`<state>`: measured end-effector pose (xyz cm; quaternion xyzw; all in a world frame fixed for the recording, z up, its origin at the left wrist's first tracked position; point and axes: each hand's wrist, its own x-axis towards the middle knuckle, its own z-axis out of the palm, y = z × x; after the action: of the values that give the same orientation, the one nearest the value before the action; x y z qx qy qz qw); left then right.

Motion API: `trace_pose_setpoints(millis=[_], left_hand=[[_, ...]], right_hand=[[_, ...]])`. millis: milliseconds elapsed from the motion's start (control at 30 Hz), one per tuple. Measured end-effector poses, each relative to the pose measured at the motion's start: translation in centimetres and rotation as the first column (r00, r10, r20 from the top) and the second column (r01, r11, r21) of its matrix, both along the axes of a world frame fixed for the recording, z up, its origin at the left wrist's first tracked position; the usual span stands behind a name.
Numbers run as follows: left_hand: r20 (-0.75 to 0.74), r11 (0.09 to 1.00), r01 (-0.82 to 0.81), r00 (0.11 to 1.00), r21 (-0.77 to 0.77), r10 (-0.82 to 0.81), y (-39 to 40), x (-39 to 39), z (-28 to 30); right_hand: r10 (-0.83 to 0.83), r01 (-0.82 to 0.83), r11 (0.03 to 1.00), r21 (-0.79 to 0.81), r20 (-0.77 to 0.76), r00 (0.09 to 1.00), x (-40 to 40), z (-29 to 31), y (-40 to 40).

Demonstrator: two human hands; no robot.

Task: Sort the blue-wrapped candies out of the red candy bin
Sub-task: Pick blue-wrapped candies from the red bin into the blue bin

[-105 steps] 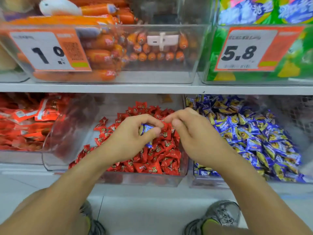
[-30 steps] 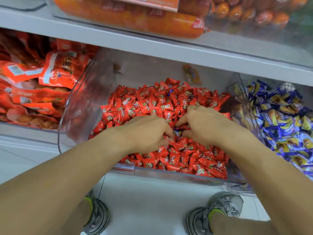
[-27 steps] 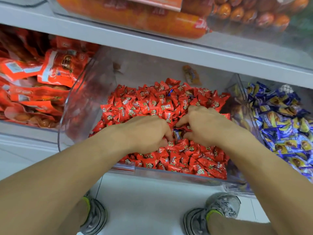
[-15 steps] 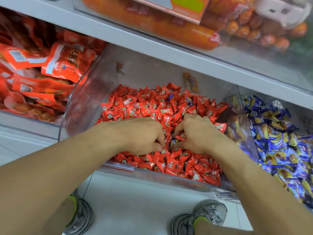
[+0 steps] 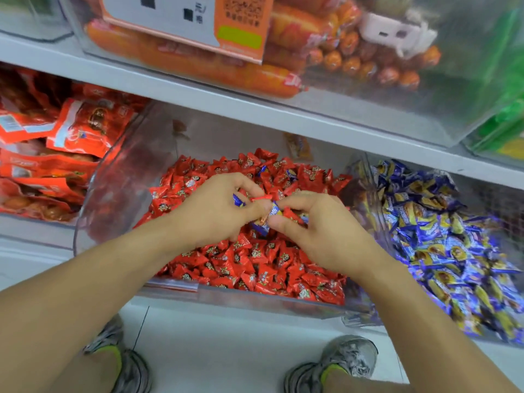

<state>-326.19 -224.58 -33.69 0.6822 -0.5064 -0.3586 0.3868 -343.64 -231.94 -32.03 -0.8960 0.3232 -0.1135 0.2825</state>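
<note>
A clear bin (image 5: pixel 119 194) on the lower shelf is heaped with red-wrapped candies (image 5: pixel 255 259). Both my hands hover over the middle of the heap. My left hand (image 5: pixel 212 211) has its fingers curled round a blue-wrapped candy (image 5: pixel 237 200), of which only the tip shows. My right hand (image 5: pixel 320 234) pinches another blue-wrapped candy (image 5: pixel 269 218) between thumb and forefinger, right beside the left thumb. Two more blue candies (image 5: pixel 262 169) lie among the red ones near the back of the heap.
To the right stands a clear bin of blue-and-yellow wrapped candies (image 5: pixel 442 236). Red snack packets (image 5: pixel 56 154) fill the bin on the left. The upper shelf (image 5: pixel 198 95) carries a bin of orange sausages with a price tag. My shoes (image 5: pixel 340 361) stand on the white floor below.
My hands were dug into the red heap; now they are raised a little above it, each with a blue candy. The view has tilted up slightly.
</note>
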Motion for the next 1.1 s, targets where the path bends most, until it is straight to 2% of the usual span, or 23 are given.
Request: trace_pose_setpoints(millis=[100,167,267,367,467,533,600,667,833,967,1100], left_hand=[[-0.069,1.000,0.011,0.998,0.029,-0.009,0.4,-1.5,0.2],[-0.054,1.000,0.015,0.998,0.002,-0.015,0.8,-2.5,0.5],[0.107,0.992,-0.050,0.992,-0.113,0.062,0.4,-2.4,0.7],[0.351,0.959,-0.103,0.916,-0.265,0.196,-2.2,-0.8,0.5],[0.473,0.968,0.073,0.879,-0.239,0.050,-5.8,-0.1,-0.2],[0.544,0.969,0.211,0.832,-0.130,-0.108,-7.5,-0.3,-0.7],[0.602,0.965,0.264,0.771,-0.003,-0.209,-8.3,-0.3,-1.1],[0.637,0.969,0.243,0.740,0.047,-0.217,-8.0,0.5,-1.1],[0.662,0.987,0.157,0.738,0.016,-0.128,-5.4,3.2,-0.9],[0.677,1.000,0.021,0.736,-0.013,-0.007,-4.7,4.8,-1.6],[0.716,0.997,-0.047,0.694,-0.069,0.082,-4.5,5.2,-2.0]], right_hand=[[-0.009,0.011,1.000,-0.025,0.045,0.999,-1.1,0.3,0.6],[-0.012,0.015,0.999,-0.043,0.062,0.998,-1.7,0.5,0.6],[-0.058,0.062,0.996,-0.060,0.070,0.996,-2.5,0.6,0.6],[-0.110,0.115,0.992,-0.058,0.096,0.989,-2.7,1.0,0.5],[-0.133,0.121,0.982,-0.146,-0.077,0.988,-2.4,1.7,-0.3],[-0.181,0.136,0.965,-0.223,-0.192,0.965,-2.0,2.2,-1.1],[-0.226,0.151,0.949,-0.277,-0.265,0.937,-1.3,2.8,-2.0],[-0.228,0.139,0.949,-0.281,-0.311,0.923,-0.3,3.3,-2.9],[-0.168,0.096,0.979,-0.180,-0.445,0.880,3.1,3.5,-5.5],[-0.199,0.149,0.977,-0.152,-0.403,0.893,5.3,2.7,-6.6],[-0.215,0.166,0.975,-0.148,-0.440,0.872,5.9,0.7,-7.3]])
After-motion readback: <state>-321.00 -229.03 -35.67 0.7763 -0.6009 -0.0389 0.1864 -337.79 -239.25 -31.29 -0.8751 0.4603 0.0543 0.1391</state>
